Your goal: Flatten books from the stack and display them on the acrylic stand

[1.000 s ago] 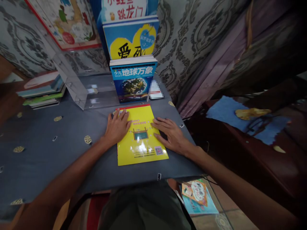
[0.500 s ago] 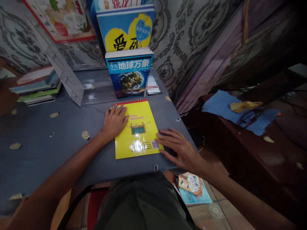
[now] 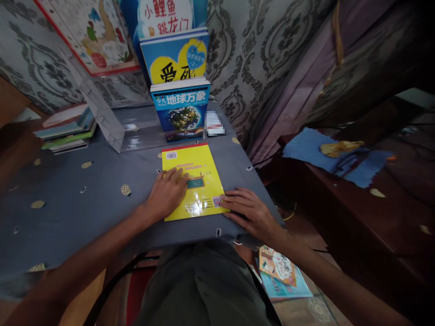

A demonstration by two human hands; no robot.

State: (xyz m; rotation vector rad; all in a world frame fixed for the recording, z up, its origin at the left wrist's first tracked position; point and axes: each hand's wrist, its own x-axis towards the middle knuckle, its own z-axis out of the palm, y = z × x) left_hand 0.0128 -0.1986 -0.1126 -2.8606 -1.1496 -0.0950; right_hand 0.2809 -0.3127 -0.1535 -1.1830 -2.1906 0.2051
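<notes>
A yellow book [image 3: 195, 197] with a red top edge lies closed and flat on the cloth-covered table. Its upper left corner carries a barcode, and a QR code shows near the lower right. My left hand [image 3: 170, 192] rests flat across the book's left side, fingers outstretched over part of the printed chalkboard. At the lower right edge, the fingertips of my right hand [image 3: 249, 208] touch the cover, with the fingers extended and slightly apart. Neither hand grips anything.
Books with a blue earth cover [image 3: 183, 115] in front stand in a clear acrylic rack [image 3: 112, 129] behind the yellow book. A book stack [image 3: 70, 129] lies at the left. To the right, a blue cloth [image 3: 306, 149] covers part of a dark red surface. More books [image 3: 282, 276] lie below the table edge.
My left hand has slid down the cover toward me, uncovering the barcode at the top left corner. The right hand stays at the lower right edge. The camera view has shifted slightly.
</notes>
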